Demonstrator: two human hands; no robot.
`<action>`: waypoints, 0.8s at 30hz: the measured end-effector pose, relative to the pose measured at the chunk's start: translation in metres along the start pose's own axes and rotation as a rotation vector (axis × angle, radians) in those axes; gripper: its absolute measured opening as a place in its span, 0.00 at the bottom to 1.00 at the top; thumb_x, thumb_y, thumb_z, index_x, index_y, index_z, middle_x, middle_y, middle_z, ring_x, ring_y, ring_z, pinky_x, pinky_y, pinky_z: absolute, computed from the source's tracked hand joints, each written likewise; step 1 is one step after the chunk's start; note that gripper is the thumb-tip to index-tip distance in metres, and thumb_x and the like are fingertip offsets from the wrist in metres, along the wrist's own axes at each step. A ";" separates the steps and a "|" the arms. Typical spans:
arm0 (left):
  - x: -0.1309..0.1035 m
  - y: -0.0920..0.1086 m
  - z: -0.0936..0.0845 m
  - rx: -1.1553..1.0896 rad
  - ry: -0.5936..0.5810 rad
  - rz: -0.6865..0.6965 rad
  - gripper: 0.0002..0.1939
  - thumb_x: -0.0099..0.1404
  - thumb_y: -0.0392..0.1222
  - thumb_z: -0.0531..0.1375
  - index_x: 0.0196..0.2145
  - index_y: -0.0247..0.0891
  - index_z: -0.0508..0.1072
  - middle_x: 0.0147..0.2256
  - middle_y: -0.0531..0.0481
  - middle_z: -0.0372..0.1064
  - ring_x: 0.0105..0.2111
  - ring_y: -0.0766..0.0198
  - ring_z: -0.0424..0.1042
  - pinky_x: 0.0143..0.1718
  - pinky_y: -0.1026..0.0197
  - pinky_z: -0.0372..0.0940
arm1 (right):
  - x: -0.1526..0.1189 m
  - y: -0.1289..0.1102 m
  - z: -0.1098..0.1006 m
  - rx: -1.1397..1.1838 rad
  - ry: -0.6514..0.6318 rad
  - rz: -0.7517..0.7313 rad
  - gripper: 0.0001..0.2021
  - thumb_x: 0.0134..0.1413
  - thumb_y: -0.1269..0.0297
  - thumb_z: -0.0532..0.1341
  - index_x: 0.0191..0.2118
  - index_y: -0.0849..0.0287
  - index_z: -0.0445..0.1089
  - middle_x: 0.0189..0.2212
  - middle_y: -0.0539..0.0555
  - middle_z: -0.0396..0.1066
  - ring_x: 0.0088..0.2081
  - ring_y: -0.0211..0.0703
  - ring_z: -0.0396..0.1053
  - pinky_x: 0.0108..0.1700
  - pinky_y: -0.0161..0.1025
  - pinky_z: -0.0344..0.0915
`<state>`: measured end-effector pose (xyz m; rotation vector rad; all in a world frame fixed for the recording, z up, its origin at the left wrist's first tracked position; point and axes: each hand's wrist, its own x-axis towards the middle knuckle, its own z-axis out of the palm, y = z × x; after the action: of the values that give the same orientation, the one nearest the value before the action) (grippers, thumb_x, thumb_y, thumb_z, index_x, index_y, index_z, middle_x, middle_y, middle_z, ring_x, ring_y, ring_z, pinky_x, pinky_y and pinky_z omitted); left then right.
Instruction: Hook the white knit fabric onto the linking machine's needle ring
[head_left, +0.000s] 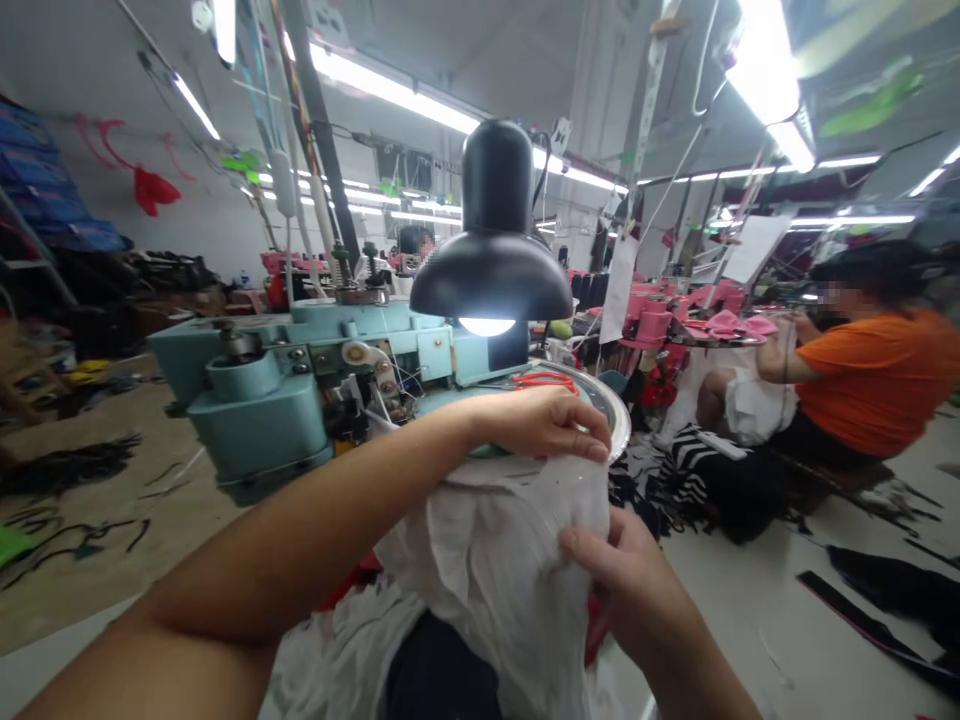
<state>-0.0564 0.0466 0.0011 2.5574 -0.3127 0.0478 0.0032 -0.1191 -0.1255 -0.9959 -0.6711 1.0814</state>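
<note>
White fabric hangs in folds in front of me, below a black lamp that is lit. My left hand reaches across from the left and pinches the fabric's top right corner beside the round metal rim. Lower down, my right hand grips the fabric's right edge, with the thumb on top and the other fingers behind it. A green sewing machine stands behind my left forearm.
Red cords lie on the machine's round plate. On the right a person in an orange shirt sits near pink machines. Dark scraps lie on the floor. More white cloth is bunched at lower left.
</note>
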 end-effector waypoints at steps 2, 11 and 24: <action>-0.002 -0.004 -0.001 0.000 0.060 0.005 0.12 0.65 0.47 0.62 0.35 0.34 0.77 0.24 0.55 0.67 0.22 0.72 0.62 0.25 0.68 0.57 | 0.004 0.001 0.011 -0.005 -0.027 -0.005 0.20 0.37 0.56 0.76 0.36 0.64 0.79 0.29 0.57 0.79 0.29 0.43 0.72 0.32 0.36 0.68; -0.030 0.013 0.000 0.503 0.506 0.030 0.08 0.63 0.44 0.66 0.34 0.37 0.78 0.33 0.51 0.75 0.33 0.65 0.71 0.36 0.62 0.63 | 0.005 0.005 0.014 -0.140 0.118 -0.126 0.20 0.43 0.49 0.72 0.33 0.62 0.80 0.24 0.53 0.76 0.24 0.41 0.69 0.27 0.34 0.64; -0.106 0.029 0.100 0.666 0.984 -0.034 0.08 0.62 0.29 0.65 0.40 0.34 0.76 0.35 0.47 0.73 0.37 0.62 0.69 0.41 0.58 0.68 | -0.002 -0.024 -0.003 -0.343 0.067 -0.078 0.21 0.45 0.46 0.70 0.31 0.64 0.79 0.23 0.54 0.74 0.27 0.47 0.71 0.29 0.39 0.67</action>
<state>-0.1693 -0.0079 -0.0783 2.7597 0.1693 1.5492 0.0146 -0.1252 -0.1053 -1.2822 -0.8514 0.8763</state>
